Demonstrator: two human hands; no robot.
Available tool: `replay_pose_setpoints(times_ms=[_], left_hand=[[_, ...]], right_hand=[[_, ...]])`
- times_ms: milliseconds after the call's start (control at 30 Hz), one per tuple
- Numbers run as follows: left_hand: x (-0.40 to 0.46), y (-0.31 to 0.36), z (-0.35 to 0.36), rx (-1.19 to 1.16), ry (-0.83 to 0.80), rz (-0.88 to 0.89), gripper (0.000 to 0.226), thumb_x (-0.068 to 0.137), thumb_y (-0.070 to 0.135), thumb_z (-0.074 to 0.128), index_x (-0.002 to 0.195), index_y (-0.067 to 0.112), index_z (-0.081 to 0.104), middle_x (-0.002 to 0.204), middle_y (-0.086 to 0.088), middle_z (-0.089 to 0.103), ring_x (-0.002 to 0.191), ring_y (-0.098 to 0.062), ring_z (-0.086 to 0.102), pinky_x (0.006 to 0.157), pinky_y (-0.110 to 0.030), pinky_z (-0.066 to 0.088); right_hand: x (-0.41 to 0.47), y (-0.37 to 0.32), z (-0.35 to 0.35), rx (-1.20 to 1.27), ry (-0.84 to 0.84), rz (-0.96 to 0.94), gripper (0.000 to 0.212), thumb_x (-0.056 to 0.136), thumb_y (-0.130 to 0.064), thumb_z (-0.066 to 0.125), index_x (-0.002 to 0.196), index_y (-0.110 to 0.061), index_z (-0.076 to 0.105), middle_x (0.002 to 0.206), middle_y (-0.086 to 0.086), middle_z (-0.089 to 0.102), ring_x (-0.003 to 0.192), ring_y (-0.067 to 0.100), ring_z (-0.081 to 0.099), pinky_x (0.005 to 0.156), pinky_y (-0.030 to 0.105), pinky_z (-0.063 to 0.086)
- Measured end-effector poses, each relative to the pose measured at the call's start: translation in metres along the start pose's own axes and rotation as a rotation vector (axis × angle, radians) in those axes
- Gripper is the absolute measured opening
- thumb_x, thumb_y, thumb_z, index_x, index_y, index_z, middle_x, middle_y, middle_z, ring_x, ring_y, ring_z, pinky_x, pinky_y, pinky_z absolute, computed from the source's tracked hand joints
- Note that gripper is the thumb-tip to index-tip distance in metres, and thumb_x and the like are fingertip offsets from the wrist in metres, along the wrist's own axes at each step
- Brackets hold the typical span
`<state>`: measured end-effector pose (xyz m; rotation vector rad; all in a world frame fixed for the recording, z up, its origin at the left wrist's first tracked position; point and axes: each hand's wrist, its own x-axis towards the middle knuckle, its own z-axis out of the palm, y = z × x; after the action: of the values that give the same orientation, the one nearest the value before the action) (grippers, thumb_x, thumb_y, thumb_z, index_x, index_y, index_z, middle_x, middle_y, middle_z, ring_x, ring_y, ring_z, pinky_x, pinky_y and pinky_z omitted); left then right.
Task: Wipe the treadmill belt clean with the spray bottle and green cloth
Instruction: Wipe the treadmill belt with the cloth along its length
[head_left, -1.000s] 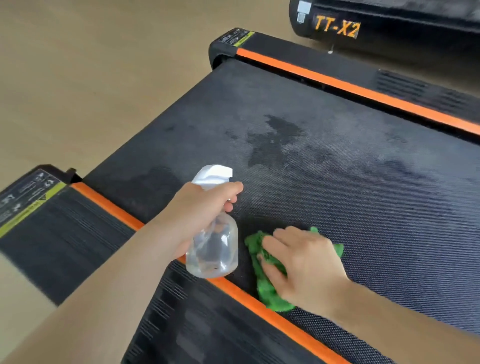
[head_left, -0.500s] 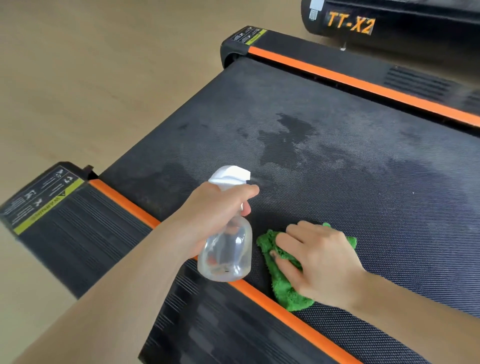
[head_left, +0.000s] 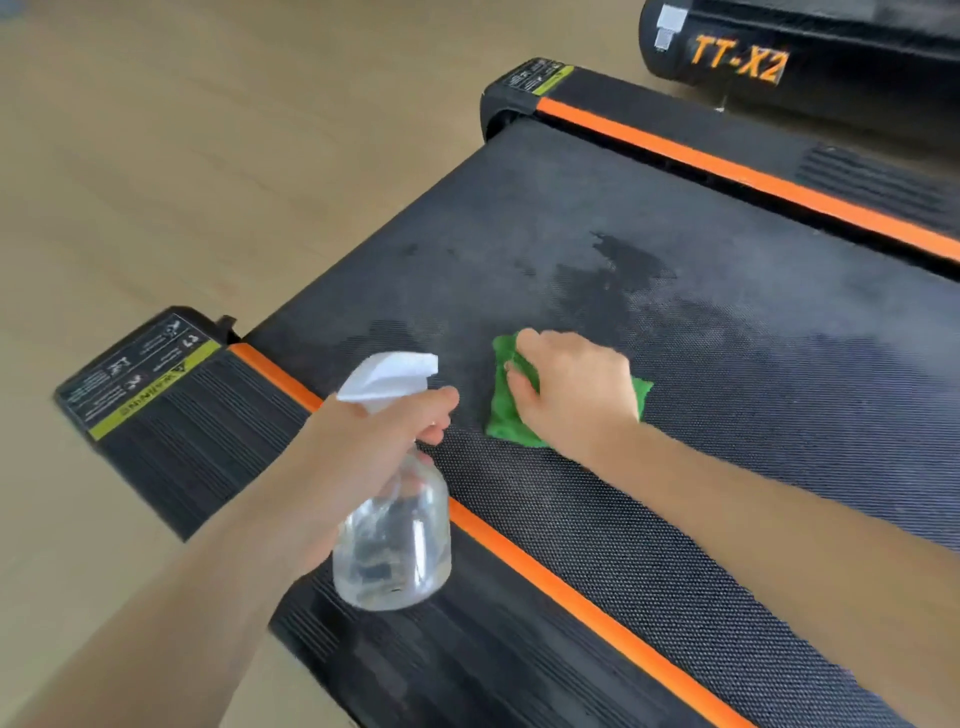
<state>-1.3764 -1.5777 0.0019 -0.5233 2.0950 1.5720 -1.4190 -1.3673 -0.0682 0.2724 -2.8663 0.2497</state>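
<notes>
The black textured treadmill belt (head_left: 753, 415) runs across the view, with dark wet patches near its middle. My left hand (head_left: 374, 436) grips a clear spray bottle (head_left: 395, 540) with a white trigger head, held over the near orange-striped side rail. My right hand (head_left: 571, 389) presses flat on a crumpled green cloth (head_left: 506, 415) lying on the belt, just below the wet patches. The hand covers most of the cloth.
Orange stripes edge both side rails (head_left: 571, 587). A warning label (head_left: 135, 374) sits on the near rail's end cap. A black housing marked TT-X2 (head_left: 737, 62) lies beyond the far rail. Light wooden floor (head_left: 208, 156) surrounds the treadmill on the left.
My right hand has slid the green cloth away from the near rail, up the belt toward the wet patches. The bottle hand has stayed roughly where it was.
</notes>
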Motion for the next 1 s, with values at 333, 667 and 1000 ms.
replay_pose_setpoints(times_ms=[333, 667, 1000], left_hand=[[0.007, -0.014, -0.012, -0.054, 0.005, -0.033, 0.028, 0.062, 0.06, 0.084, 0.061, 0.032, 0.082, 0.07, 0.003, 0.079, 0.056, -0.011, 0.07, 0.057, -0.032, 0.059], [0.004, -0.007, -0.008, -0.103, 0.001, 0.047, 0.028, 0.075, 0.051, 0.085, 0.063, 0.026, 0.081, 0.077, -0.002, 0.08, 0.066, -0.019, 0.069, 0.061, -0.032, 0.058], [0.0, -0.01, -0.01, -0.148, 0.039, 0.058, 0.025, 0.076, 0.046, 0.081, 0.063, 0.024, 0.081, 0.076, -0.002, 0.08, 0.063, -0.017, 0.068, 0.055, -0.027, 0.056]], right_hand=[[0.051, 0.02, 0.003, -0.004, 0.004, -0.086, 0.016, 0.094, -0.039, 0.044, 0.087, -0.024, 0.046, 0.082, 0.0, 0.061, 0.08, 0.031, 0.061, 0.061, 0.035, 0.044], [-0.054, -0.013, -0.014, 0.115, -0.063, -0.362, 0.017, 0.089, -0.038, 0.059, 0.085, -0.022, 0.053, 0.075, -0.005, 0.053, 0.072, 0.021, 0.055, 0.055, 0.035, 0.045], [0.056, -0.04, 0.025, 0.012, 0.045, -0.228, 0.02, 0.094, -0.037, 0.049, 0.09, -0.019, 0.054, 0.076, -0.002, 0.06, 0.075, 0.027, 0.059, 0.053, 0.031, 0.033]])
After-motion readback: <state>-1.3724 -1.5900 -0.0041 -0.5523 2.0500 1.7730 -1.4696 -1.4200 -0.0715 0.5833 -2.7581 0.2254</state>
